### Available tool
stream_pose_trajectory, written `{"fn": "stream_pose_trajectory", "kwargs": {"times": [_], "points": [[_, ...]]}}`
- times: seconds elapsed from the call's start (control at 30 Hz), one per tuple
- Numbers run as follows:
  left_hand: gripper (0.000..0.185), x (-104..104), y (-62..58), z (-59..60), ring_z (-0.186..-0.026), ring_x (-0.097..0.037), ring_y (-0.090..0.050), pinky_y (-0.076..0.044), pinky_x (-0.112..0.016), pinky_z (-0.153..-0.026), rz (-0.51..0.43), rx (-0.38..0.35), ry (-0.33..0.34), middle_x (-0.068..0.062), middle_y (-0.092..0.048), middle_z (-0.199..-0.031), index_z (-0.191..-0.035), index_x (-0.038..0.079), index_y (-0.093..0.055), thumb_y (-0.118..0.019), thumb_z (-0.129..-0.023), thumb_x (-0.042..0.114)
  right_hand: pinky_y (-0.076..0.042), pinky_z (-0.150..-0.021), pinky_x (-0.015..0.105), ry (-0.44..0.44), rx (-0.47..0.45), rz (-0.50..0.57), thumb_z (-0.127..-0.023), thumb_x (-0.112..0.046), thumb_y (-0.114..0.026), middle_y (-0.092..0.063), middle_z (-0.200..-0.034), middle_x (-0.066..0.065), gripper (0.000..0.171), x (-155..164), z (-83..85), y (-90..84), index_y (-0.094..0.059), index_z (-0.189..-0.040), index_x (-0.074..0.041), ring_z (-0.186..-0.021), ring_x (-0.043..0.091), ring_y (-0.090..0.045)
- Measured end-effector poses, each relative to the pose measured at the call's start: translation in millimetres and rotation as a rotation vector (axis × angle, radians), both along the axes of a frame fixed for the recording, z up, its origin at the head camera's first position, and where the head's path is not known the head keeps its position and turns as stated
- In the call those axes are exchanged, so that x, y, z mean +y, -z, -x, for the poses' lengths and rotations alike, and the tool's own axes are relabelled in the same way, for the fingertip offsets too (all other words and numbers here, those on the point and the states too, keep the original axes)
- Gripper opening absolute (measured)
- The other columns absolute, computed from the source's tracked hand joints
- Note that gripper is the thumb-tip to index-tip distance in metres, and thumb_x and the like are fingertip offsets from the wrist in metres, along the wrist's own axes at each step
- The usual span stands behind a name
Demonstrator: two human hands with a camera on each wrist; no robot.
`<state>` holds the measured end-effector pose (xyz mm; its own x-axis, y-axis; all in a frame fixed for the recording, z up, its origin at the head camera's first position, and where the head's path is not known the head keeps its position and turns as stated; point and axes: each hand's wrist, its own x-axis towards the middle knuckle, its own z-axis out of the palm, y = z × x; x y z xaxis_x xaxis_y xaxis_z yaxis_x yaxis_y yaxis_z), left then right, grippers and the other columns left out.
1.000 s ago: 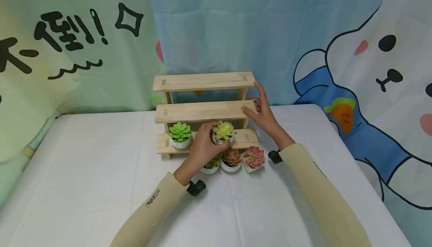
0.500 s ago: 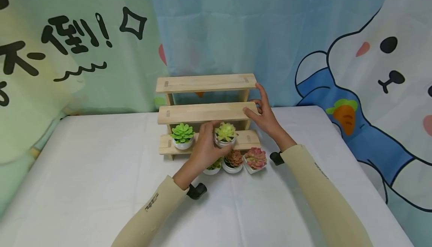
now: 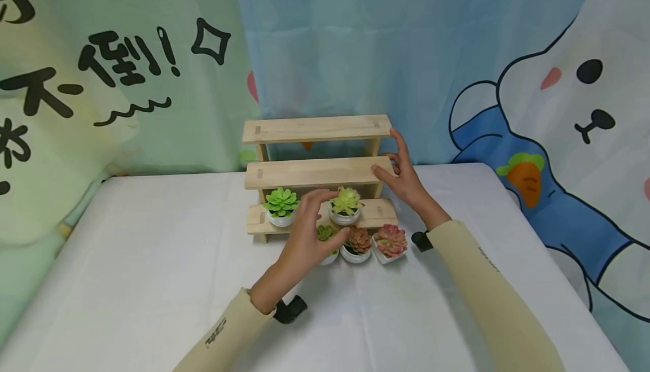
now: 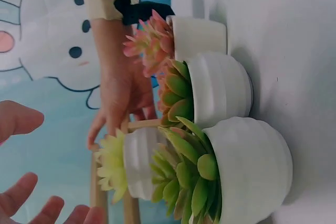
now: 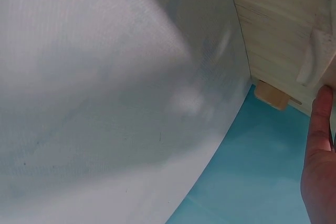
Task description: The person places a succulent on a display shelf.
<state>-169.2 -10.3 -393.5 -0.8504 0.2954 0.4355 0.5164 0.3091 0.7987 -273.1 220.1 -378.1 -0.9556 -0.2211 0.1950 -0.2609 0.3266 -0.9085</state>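
A three-tier wooden stand [image 3: 320, 174] stands at the back of the white table. My left hand [image 3: 306, 236], fingers spread and slightly bent, is just in front of its lowest tier and holds nothing. On that tier sit a yellow-green succulent [image 3: 346, 202] in a white pot and a bright green succulent [image 3: 281, 202] to its left. In the left wrist view the left fingertips [image 4: 23, 187] are apart from every pot. My right hand [image 3: 406, 183] grips the stand's right end, thumb on the middle tier and index finger up by the top tier.
In front of the stand, on the tablecloth, are a green succulent [image 3: 326, 233] partly behind the left hand, a reddish-brown one [image 3: 358, 241] and a pink one [image 3: 390, 242] in a square pot. A printed curtain [image 3: 325, 39] hangs behind the table.
My left hand has let go of the yellow-green succulent's pot, leaving it on the lowest tier, and has drawn back toward me. The right hand keeps its place on the stand.
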Motion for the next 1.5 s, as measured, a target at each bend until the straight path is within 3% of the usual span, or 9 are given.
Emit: {"fn": "stream_pose_trajectory", "kwargs": {"times": [0.27,0.37,0.6,0.8,1.17,1.37,1.5], "points": [[0.056,-13.4,-0.1,-24.7,-0.126,-0.034,-0.045,-0.046,-0.052,-0.091,-0.033,0.023,-0.065,-0.019,-0.040,-0.140,-0.133,0.005,-0.048,-0.074,-0.084,0.007,-0.025,-0.090,0.044,-0.011,0.011,0.024,-0.098,-0.001,-0.049,0.001,-0.162,0.013,0.080,0.7,0.4,1.5,0.005,-0.156,-0.011,-0.132,0.041,-0.031],[0.056,-16.7,4.8,-29.2,-0.127,-0.034,-0.044,-0.048,-0.048,-0.091,-0.039,0.027,-0.085,-0.020,-0.040,-0.139,-0.133,0.004,-0.048,-0.075,-0.083,0.007,-0.022,-0.090,0.046,-0.013,0.014,0.031,-0.098,-0.002,-0.049,0.004,-0.162,0.011,0.080,0.8,0.9,1.6,0.004,-0.156,-0.012,-0.133,0.042,-0.029],[0.057,-21.4,22.9,-35.9,-0.129,-0.036,-0.043,-0.048,-0.054,-0.088,-0.065,-0.048,-0.117,-0.024,-0.039,-0.138,-0.131,0.004,-0.049,-0.076,-0.081,0.004,-0.021,-0.096,0.050,-0.016,0.015,0.033,-0.098,-0.002,-0.049,0.004,-0.162,0.013,0.079,0.2,0.9,0.5,0.004,-0.156,-0.010,-0.134,0.043,-0.028],[0.057,-20.8,36.7,-35.3,-0.122,-0.037,-0.047,-0.048,-0.054,-0.087,-0.039,-0.055,-0.139,-0.022,-0.041,-0.133,-0.130,0.001,-0.049,-0.075,-0.080,0.004,-0.021,-0.098,0.053,-0.019,0.026,0.047,-0.098,-0.001,-0.048,0.006,-0.162,0.012,0.079,1.9,2.0,0.7,0.004,-0.156,-0.010,-0.137,0.046,-0.024],[0.063,-22.2,58.9,-30.0,-0.116,-0.037,-0.050,-0.044,-0.051,-0.097,0.027,-0.103,-0.141,-0.022,-0.045,-0.129,-0.131,-0.004,-0.046,-0.078,-0.078,0.007,-0.025,-0.086,0.041,-0.029,0.021,0.049,-0.099,-0.003,-0.050,0.004,-0.162,0.009,0.079,0.4,3.6,2.9,0.003,-0.157,-0.013,-0.134,0.040,-0.030],[0.065,-21.7,63.5,-22.6,-0.110,-0.032,-0.052,-0.048,-0.042,-0.088,0.050,-0.170,-0.126,-0.022,-0.047,-0.124,-0.131,-0.005,-0.045,-0.079,-0.078,0.007,-0.026,-0.085,0.039,-0.028,0.032,0.053,-0.098,-0.002,-0.050,0.003,-0.162,0.010,0.080,0.5,2.9,2.1,0.003,-0.157,-0.012,-0.132,0.038,-0.032],[0.066,-20.3,62.9,-19.8,-0.110,-0.032,-0.052,-0.048,-0.042,-0.090,0.060,-0.207,-0.110,-0.021,-0.047,-0.122,-0.132,-0.006,-0.043,-0.080,-0.078,0.006,-0.027,-0.087,0.037,-0.018,0.028,0.045,-0.098,-0.001,-0.050,0.003,-0.162,0.010,0.079,0.7,3.2,2.8,0.003,-0.156,-0.011,-0.132,0.038,-0.032]]}}
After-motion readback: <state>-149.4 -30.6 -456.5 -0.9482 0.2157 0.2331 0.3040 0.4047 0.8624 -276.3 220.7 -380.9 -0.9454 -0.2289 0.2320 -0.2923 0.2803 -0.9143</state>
